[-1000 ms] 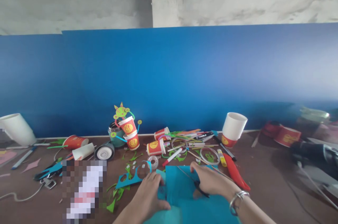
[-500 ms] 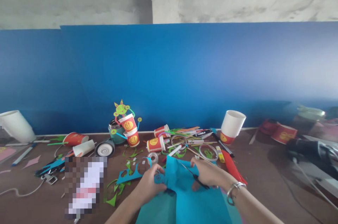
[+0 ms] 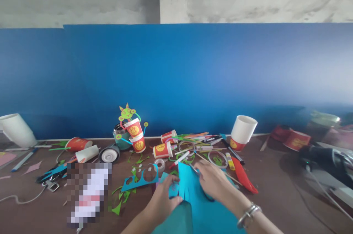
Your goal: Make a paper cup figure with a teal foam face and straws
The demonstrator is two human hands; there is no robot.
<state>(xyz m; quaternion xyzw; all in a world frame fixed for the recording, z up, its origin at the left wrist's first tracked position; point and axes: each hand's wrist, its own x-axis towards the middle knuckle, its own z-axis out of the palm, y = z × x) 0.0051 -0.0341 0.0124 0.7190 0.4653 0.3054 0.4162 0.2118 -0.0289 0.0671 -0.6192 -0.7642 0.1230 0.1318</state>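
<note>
My left hand (image 3: pixel 162 201) is closed on the left part of a blue paper sheet (image 3: pixel 204 213), its thumb and fingers gripping near a cut edge. My right hand (image 3: pixel 216 180) lies over a pair of scissors (image 3: pixel 209 197) above the same sheet, with fingers curled round them. Only a bit of blade and a dark handle loop of the scissors show; the rest is under the hand. A strip of the paper stands up between my hands. To the left lies a blue paper scrap (image 3: pixel 142 180) with round holes cut out.
Two stacked red cups (image 3: pixel 138 144) carry a green paper figure. A tape roll (image 3: pixel 159 165), a glue stick (image 3: pixel 230 161), a red folded piece (image 3: pixel 244 176) and a tall white cup stack (image 3: pixel 243 129) surround the sheet. Green scraps (image 3: pixel 117 208) lie left. A blue panel (image 3: pixel 176 79) stands behind.
My right hand has turned over the scissors, hiding more of them. Both hands and the sheet have shifted slightly right. The holed scrap is now less covered.
</note>
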